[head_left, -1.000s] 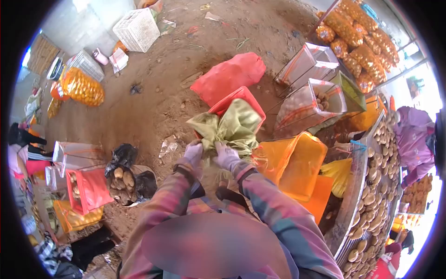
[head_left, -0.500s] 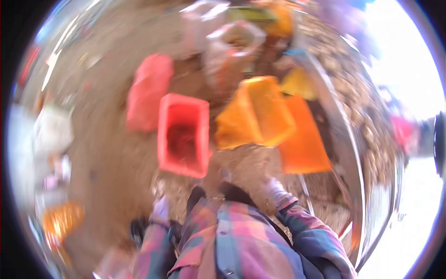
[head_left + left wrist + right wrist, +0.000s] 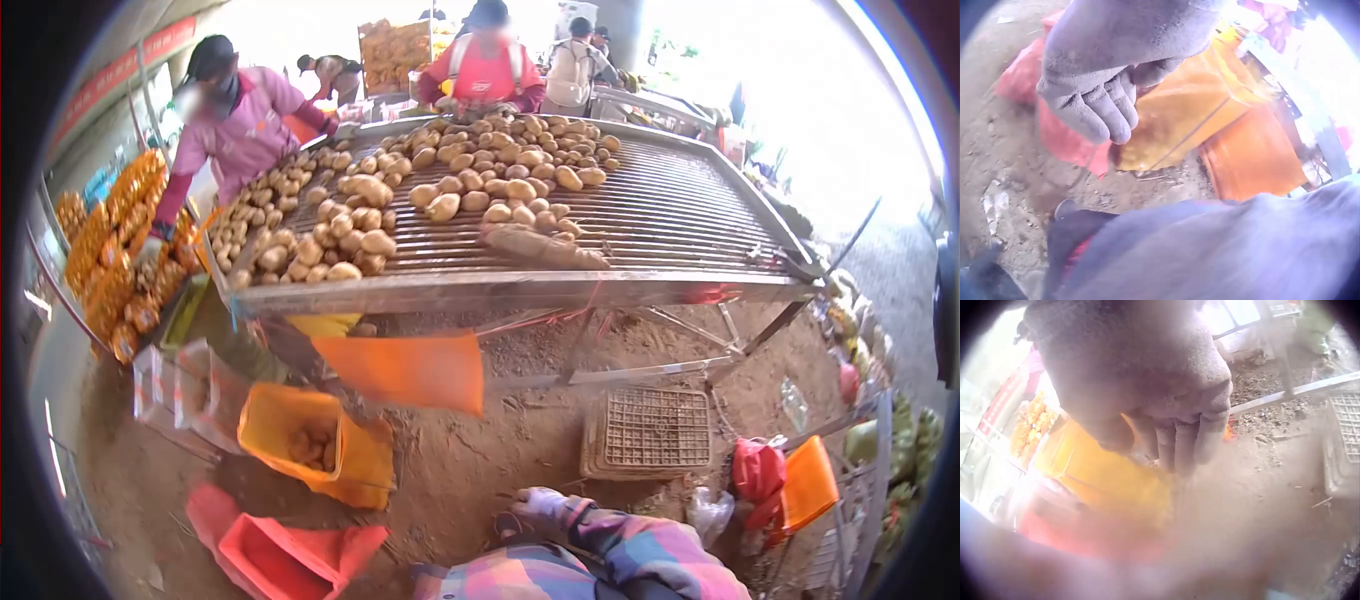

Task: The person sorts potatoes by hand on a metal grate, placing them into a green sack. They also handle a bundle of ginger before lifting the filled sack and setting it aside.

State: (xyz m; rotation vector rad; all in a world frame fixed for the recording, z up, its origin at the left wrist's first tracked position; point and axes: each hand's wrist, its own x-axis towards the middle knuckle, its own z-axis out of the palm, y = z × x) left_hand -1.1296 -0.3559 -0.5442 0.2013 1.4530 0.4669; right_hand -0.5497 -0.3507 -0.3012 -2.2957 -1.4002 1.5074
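Note:
My left hand, in a dusty pale glove, hangs with its fingers loosely curled and holds nothing; the head view does not show it. Beyond it in the left wrist view are a yellow-orange mesh bag and a red bag. My right hand, gloved too, hangs low beside my body with relaxed fingers and nothing in them. In the head view, the yellow-orange bag stands open with potatoes inside. The open red bag is at the lower left.
A slatted metal sorting table bears many potatoes. People stand around its far side, one in a purple top. An orange sheet hangs at its near edge. A plastic crate lies on the dirt floor.
Both hands gripped a green mesh sack over the red bag; half a second later they were apart and without it. The head view has swung right and up to the sorting table.

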